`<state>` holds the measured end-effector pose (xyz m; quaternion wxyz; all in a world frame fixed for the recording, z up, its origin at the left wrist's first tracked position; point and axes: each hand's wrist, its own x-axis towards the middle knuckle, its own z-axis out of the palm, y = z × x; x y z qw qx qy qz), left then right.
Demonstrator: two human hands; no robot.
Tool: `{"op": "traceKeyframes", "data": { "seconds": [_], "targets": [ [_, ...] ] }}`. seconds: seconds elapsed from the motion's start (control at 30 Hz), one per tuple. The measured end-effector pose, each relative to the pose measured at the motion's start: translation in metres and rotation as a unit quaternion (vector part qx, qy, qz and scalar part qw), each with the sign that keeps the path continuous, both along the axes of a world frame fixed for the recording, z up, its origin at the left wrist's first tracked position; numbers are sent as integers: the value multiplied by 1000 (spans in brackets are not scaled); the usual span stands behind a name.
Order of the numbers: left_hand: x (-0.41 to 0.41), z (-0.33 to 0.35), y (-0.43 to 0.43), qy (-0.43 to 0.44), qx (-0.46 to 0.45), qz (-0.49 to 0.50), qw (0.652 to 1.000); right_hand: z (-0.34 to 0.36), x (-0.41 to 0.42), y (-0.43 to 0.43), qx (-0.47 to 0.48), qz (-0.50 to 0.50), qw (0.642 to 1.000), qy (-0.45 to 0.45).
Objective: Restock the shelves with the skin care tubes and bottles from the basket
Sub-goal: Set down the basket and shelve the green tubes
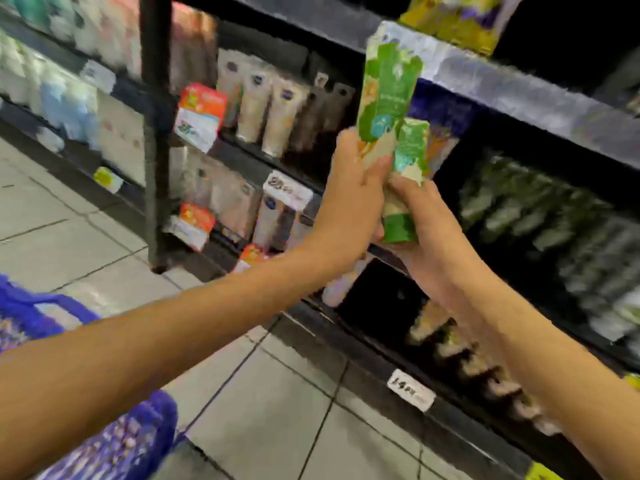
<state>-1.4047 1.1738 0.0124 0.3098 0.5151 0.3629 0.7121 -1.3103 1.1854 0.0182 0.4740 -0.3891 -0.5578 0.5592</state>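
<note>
The picture is blurred. My left hand (356,188) grips a tall green and white tube (386,95), held upright in front of the dark shelf unit (512,95). Right beside it, my right hand (429,233) holds a second green and white tube (410,174), slightly lower and touching the first. The two hands meet around the tubes' lower ends. A blue basket (114,441) sits at the bottom left, partly under my left forearm; its contents are too blurred to name.
Shelves to the left carry cream and brown tubes (277,109) and pale bottles (62,105). Green packs (540,216) fill the dark shelf at right. Price labels (410,389) hang on the shelf edges. A black upright post (154,133) divides the units. Grey floor tiles (270,410) lie below.
</note>
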Motion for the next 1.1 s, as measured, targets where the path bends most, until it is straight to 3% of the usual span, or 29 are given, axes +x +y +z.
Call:
{"op": "traceKeyframes", "data": {
  "seconds": [0.13, 0.27, 0.4, 0.57, 0.73, 0.87, 1.1],
  "targets": [
    [74, 31, 30, 54, 116, -6, 992, 13, 61, 17, 23, -62, 996, 63],
    [114, -5, 35, 19, 187, -28, 982, -11, 115, 23, -10, -82, 996, -17],
    [120, -43, 49, 105, 105, -91, 985, -16, 165, 60, -18, -207, 978, -27],
    [114, -52, 66, 197, 31, -133, 971, -28, 223, 109, 54, -314, 935, -157],
    [124, -49, 69, 149, -42, -124, 980, -43, 249, 128, 64, -338, 920, -189],
    [128, -37, 70, 105, -70, -111, 986, -49, 252, 136, 88, -349, 893, -270],
    [138, -27, 80, 69, -106, -110, 986, -56, 250, 149, 87, -376, 881, -274]
  ]
}}
